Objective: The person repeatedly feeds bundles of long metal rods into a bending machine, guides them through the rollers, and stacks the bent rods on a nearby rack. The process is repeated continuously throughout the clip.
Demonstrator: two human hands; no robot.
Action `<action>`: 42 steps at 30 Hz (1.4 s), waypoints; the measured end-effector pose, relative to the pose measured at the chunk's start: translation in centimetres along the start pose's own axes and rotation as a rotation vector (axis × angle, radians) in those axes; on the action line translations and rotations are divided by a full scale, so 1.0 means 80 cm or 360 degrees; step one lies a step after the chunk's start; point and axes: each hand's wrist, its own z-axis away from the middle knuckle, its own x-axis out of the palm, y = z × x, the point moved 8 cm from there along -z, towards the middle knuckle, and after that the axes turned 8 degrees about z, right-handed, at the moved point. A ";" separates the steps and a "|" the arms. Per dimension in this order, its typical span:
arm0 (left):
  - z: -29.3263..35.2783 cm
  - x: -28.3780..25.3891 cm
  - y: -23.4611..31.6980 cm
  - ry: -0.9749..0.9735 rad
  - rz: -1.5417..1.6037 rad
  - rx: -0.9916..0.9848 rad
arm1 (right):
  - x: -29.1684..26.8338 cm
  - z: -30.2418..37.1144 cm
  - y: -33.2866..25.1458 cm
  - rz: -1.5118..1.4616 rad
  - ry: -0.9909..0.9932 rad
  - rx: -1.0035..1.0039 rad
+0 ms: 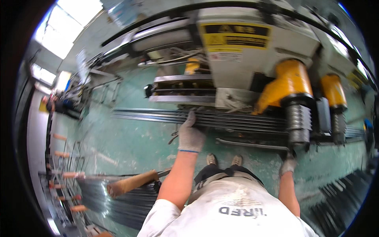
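Grey-gloved left hand (190, 134) lies flat on steel rods (237, 120); right hand (288, 164) grip unclear

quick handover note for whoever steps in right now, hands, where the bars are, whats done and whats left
Left hand: gloved, resting flat on the long metal bars lying across the machine.
Right hand: gloved, low beside the yellow press head, by a single bar; its grip is hard to make out.
Done: a bundle of bars lies under the press heads.
Left: more dark bars wait on the rack at lower left and the stack at lower right.
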 end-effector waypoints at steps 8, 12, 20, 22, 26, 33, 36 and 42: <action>-0.043 -0.131 0.301 0.0202 0.0140 0.0504 | -0.015 0.072 0.066 -0.0133 -0.0020 0.0507; -0.052 -0.200 0.474 0.0294 0.0082 0.0760 | -0.002 0.118 0.109 -0.0139 0.0030 0.0705; -0.049 -0.230 0.603 0.0400 -0.0088 0.1054 | 0.017 0.185 0.187 -0.0163 0.0055 0.0762; -0.038 -0.228 0.604 0.0273 -0.0242 0.1003 | 0.018 0.200 0.188 -0.0122 0.0100 0.0772; -0.031 -0.227 0.589 0.0232 -0.0290 0.0890 | 0.021 0.213 0.174 -0.0172 -0.0030 0.0744; -0.035 -0.239 0.598 0.0055 -0.0507 0.0781 | 0.020 0.211 0.147 -0.0156 0.0117 0.0809; -0.031 -0.253 0.604 0.0003 -0.0712 0.0698 | 0.036 0.207 0.117 0.0082 0.0005 0.0618; -0.027 -0.254 0.603 0.0102 -0.0657 0.0669 | 0.084 0.197 0.083 0.0229 -0.0229 0.0712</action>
